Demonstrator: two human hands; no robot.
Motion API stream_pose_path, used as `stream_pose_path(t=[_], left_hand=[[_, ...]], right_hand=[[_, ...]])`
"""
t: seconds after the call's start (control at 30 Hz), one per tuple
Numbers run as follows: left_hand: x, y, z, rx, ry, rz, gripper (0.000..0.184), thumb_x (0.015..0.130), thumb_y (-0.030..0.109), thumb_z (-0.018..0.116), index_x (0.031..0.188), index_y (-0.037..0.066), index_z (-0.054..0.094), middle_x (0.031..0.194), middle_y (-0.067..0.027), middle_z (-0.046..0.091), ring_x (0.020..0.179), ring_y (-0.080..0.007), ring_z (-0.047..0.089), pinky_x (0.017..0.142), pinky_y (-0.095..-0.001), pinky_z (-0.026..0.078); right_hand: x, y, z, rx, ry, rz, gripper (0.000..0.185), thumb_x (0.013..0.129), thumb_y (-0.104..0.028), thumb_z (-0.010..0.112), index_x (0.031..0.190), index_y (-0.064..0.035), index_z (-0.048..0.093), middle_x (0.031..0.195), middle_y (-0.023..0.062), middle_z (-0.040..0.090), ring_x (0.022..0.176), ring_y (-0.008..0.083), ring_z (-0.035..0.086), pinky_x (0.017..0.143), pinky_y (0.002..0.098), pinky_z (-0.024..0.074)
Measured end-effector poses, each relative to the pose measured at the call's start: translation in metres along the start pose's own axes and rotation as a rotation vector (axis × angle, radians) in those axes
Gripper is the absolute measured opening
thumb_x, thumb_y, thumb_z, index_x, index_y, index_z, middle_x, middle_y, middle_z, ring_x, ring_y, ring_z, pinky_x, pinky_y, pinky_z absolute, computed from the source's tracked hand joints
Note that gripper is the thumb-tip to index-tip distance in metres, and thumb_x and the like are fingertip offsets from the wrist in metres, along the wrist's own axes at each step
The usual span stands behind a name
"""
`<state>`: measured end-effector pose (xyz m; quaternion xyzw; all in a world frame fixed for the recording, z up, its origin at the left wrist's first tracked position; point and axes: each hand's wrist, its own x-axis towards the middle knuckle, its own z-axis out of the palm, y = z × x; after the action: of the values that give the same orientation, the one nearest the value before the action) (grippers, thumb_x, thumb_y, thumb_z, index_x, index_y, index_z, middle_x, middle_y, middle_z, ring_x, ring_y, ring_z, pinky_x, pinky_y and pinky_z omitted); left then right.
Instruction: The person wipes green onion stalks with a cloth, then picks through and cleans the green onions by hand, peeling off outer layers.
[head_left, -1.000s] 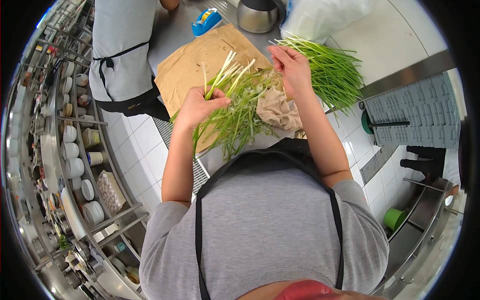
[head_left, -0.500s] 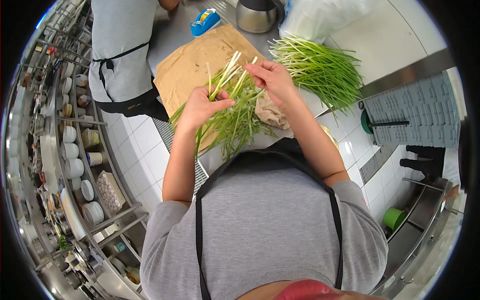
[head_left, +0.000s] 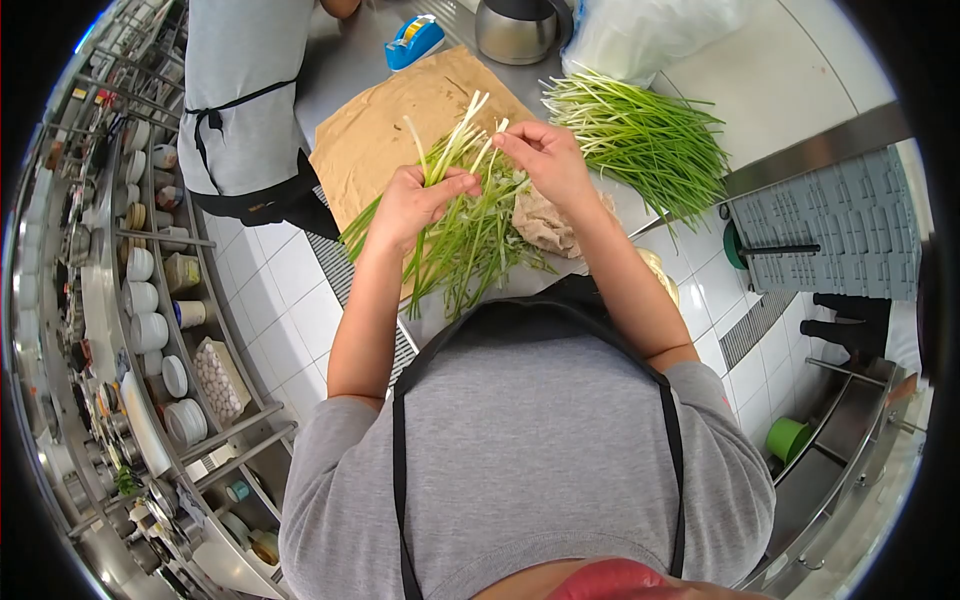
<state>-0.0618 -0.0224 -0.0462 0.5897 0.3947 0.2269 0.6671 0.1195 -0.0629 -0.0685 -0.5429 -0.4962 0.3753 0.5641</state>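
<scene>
My left hand is closed around a few spring onions, their white ends pointing up and away from me. My right hand pinches thumb and forefinger together at the white tip of one stalk, just right of the left hand. Beneath both hands, a loose heap of limp green leaves and peelings lies partly on a sheet of brown paper. Beyond my right wrist is a large bunch of spring onions, white ends toward the far left.
A crumpled beige cloth or paper lies beside my right forearm. Farther back are a blue tape dispenser, a steel jug and a clear plastic bag. Another person in an apron stands at the left, near shelves of containers.
My left hand has shifted slightly right and its stalks have tilted a little. The right hand stays pinched at the stalk's tip, nearly in place.
</scene>
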Motion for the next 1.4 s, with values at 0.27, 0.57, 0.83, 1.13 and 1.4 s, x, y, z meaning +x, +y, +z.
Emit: stream_pose_path(t=[0.27, 0.57, 0.83, 1.13, 1.4], left_hand=[[0.000, 0.000, 0.004, -0.103, -0.032, -0.042, 0.015, 0.074, 0.015, 0.064, 0.080, 0.002, 0.061, 0.071, -0.0036, 0.063, 0.045, -0.0014, 0.039, 0.039, -0.0159, 0.029], [0.004, 0.000, 0.006, -0.024, 0.003, 0.025, 0.012, 0.071, 0.012, 0.066, 0.077, 0.003, 0.061, 0.066, -0.0035, 0.062, 0.047, -0.0016, 0.042, 0.041, -0.0162, 0.028], [0.007, -0.001, 0.011, 0.090, 0.090, 0.050, 0.009, 0.070, 0.011, 0.064, 0.074, 0.003, 0.062, 0.066, -0.0028, 0.062, 0.049, -0.0019, 0.044, 0.042, -0.0172, 0.030], [0.013, -0.005, 0.004, 0.001, 0.160, 0.031, 0.010, 0.070, 0.009, 0.066, 0.076, 0.002, 0.061, 0.067, -0.0034, 0.062, 0.044, -0.0014, 0.038, 0.038, -0.0172, 0.026], [0.011, -0.003, 0.004, 0.005, 0.124, 0.055, 0.012, 0.070, 0.011, 0.067, 0.077, 0.003, 0.062, 0.067, -0.0011, 0.061, 0.044, -0.0010, 0.037, 0.039, -0.0167, 0.026]], right_hand=[[-0.005, 0.006, 0.012, 0.663, -0.012, 0.264, 0.008, 0.076, -0.013, 0.062, 0.071, -0.0075, 0.058, 0.061, -0.0045, 0.051, 0.052, 0.0033, 0.043, 0.050, 0.0170, 0.0322], [0.001, -0.001, 0.001, 0.552, 0.108, 0.103, 0.006, 0.073, -0.007, 0.061, 0.073, -0.0074, 0.055, 0.065, -0.0040, 0.052, 0.056, 0.0045, 0.045, 0.053, 0.0178, 0.0351], [-0.006, -0.026, -0.004, -0.267, 0.073, -0.500, 0.009, 0.067, -0.002, 0.060, 0.071, -0.0050, 0.053, 0.075, 0.0007, 0.051, 0.063, 0.0081, 0.046, 0.059, 0.0194, 0.0362], [-0.024, -0.054, -0.008, 0.216, 0.006, -0.338, 0.013, 0.066, -0.004, 0.062, 0.075, -0.0058, 0.053, 0.071, 0.0004, 0.049, 0.060, 0.0072, 0.045, 0.056, 0.0214, 0.0377], [-0.016, -0.021, 0.000, -0.480, -0.069, -0.436, 0.017, 0.067, -0.015, 0.065, 0.080, -0.0069, 0.057, 0.076, 0.0059, 0.052, 0.067, 0.0212, 0.052, 0.058, 0.0302, 0.0421]])
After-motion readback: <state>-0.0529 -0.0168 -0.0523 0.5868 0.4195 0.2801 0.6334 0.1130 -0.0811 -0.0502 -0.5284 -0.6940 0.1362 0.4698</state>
